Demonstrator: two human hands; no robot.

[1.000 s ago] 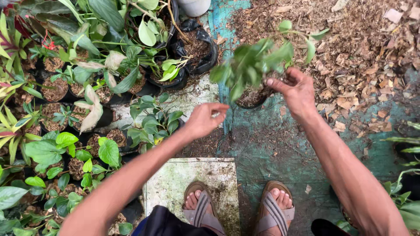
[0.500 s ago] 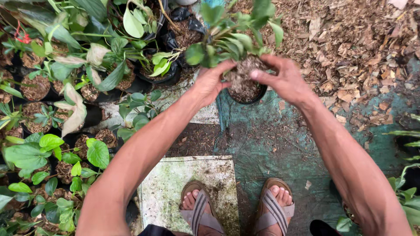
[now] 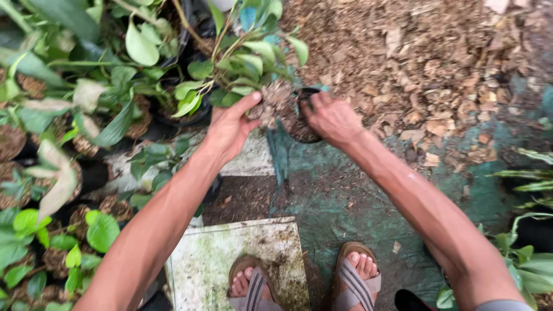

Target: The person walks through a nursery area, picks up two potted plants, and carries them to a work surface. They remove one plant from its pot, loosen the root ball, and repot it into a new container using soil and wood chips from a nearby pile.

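A small leafy plant (image 3: 253,55) with a root ball of coarse brown medium (image 3: 276,103) is tilted to the left, partly out of a black plastic pot (image 3: 302,129). My left hand (image 3: 230,129) grips the plant at the root ball. My right hand (image 3: 331,118) holds the rim of the black pot on its right side. Both hands are over a green tarp (image 3: 345,201), just in front of my sandalled feet (image 3: 305,282).
Many potted green plants (image 3: 86,115) crowd the left side. A heap of brown bark and leaf mulch (image 3: 438,63) covers the upper right. A mossy stone slab (image 3: 230,259) lies under my left foot. Long striped leaves (image 3: 530,173) reach in from the right.
Both hands had closed around the potted plant, which had been lifted and brought closer. Now the plant leans left with its root ball sliding out of the pot.
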